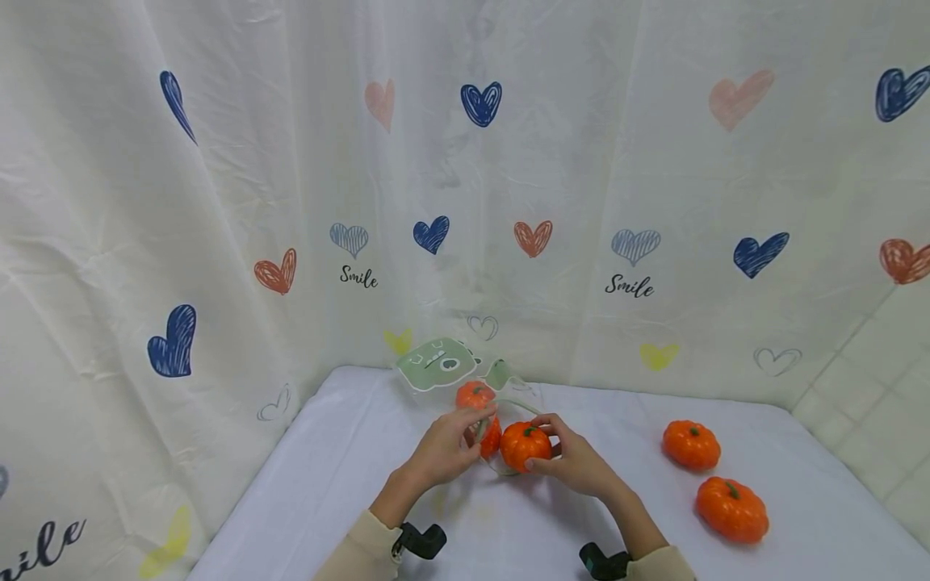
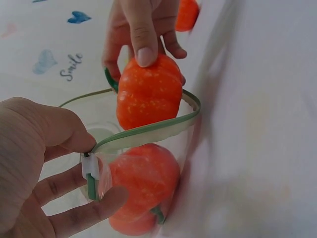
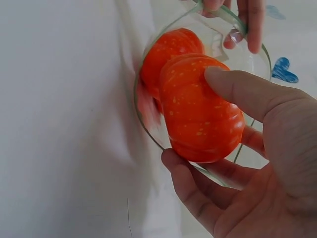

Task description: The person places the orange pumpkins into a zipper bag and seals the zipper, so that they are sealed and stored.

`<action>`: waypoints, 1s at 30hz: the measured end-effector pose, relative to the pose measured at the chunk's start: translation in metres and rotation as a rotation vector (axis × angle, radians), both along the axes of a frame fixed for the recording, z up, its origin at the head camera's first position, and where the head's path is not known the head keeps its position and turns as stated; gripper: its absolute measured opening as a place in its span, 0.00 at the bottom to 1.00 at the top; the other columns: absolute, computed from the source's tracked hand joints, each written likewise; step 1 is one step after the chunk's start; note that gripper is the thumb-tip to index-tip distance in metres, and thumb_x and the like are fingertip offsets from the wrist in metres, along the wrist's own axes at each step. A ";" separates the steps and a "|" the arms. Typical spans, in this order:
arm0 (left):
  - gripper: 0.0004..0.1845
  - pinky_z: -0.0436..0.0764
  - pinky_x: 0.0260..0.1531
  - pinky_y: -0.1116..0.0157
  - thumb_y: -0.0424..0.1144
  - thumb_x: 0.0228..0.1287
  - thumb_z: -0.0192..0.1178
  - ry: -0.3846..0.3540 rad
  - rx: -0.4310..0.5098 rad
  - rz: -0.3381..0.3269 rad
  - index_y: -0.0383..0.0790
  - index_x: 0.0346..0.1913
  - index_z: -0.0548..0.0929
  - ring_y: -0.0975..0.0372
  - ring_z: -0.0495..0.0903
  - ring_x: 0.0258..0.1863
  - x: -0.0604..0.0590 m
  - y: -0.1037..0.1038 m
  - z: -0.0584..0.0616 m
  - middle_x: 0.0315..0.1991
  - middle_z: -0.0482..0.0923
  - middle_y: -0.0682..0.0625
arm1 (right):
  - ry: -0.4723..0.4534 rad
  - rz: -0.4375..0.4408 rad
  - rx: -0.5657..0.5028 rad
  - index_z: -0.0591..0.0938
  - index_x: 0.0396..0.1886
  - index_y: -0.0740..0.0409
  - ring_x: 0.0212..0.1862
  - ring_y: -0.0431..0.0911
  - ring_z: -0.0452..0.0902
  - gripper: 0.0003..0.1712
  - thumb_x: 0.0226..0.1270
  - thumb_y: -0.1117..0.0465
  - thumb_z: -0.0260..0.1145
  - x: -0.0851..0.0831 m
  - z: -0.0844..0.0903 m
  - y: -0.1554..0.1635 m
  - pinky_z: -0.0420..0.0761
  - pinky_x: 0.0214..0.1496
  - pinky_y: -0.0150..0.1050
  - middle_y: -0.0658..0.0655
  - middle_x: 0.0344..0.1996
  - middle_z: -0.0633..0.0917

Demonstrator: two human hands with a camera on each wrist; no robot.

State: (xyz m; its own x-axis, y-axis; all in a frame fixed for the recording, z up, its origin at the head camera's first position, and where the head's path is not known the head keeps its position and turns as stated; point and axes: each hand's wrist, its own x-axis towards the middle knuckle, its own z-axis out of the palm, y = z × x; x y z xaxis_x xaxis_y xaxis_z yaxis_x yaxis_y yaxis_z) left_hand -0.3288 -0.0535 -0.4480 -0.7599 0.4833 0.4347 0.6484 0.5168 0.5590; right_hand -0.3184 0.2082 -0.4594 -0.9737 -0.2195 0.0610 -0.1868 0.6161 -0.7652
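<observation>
A clear zip bag [image 1: 439, 365] with a green cartoon print lies on the table, its green-edged mouth spread toward me. My left hand [image 1: 446, 445] pinches the rim near the white slider [image 2: 90, 167]. In my right hand [image 1: 574, 460] is a small orange toy pumpkin [image 1: 525, 446] with a green stem, gripped between thumb and fingers. The left wrist view has this pumpkin [image 2: 148, 91] at the bag's mouth, partly behind the near rim. Inside the bag are other pumpkins [image 1: 475, 394], seen through the plastic [image 2: 143, 183].
Two more orange pumpkins, one farther [image 1: 692, 445] and one nearer [image 1: 732, 510], sit on the right of the white-covered table [image 1: 305, 484]. A white curtain [image 1: 552, 315] printed with hearts hangs behind the table and along its left side.
</observation>
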 end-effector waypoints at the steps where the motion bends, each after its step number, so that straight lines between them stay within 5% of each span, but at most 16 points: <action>1: 0.35 0.83 0.36 0.70 0.26 0.61 0.64 0.001 -0.003 -0.001 0.49 0.72 0.75 0.61 0.80 0.36 0.000 0.000 0.000 0.65 0.81 0.52 | 0.008 -0.002 0.007 0.71 0.65 0.48 0.44 0.47 0.80 0.37 0.58 0.51 0.78 0.001 0.000 -0.001 0.83 0.43 0.40 0.64 0.64 0.79; 9: 0.35 0.79 0.36 0.75 0.27 0.61 0.64 0.016 -0.024 -0.006 0.49 0.73 0.75 0.61 0.79 0.35 0.000 0.001 0.001 0.52 0.84 0.47 | 0.031 -0.044 0.062 0.72 0.63 0.50 0.33 0.45 0.75 0.38 0.55 0.51 0.80 0.003 -0.001 -0.007 0.79 0.36 0.37 0.60 0.60 0.82; 17: 0.34 0.79 0.34 0.75 0.27 0.62 0.64 -0.007 -0.010 -0.007 0.49 0.72 0.75 0.62 0.78 0.34 0.001 0.001 0.001 0.55 0.84 0.48 | 0.068 -0.041 0.088 0.72 0.63 0.54 0.30 0.44 0.72 0.39 0.54 0.53 0.81 0.004 -0.003 -0.011 0.75 0.32 0.33 0.57 0.52 0.84; 30: 0.33 0.82 0.37 0.73 0.27 0.62 0.65 0.010 -0.014 -0.012 0.48 0.71 0.77 0.63 0.79 0.35 0.000 0.001 0.001 0.57 0.84 0.49 | 0.079 -0.032 0.037 0.75 0.64 0.61 0.32 0.44 0.74 0.36 0.57 0.59 0.79 0.005 -0.006 -0.014 0.78 0.34 0.32 0.62 0.59 0.82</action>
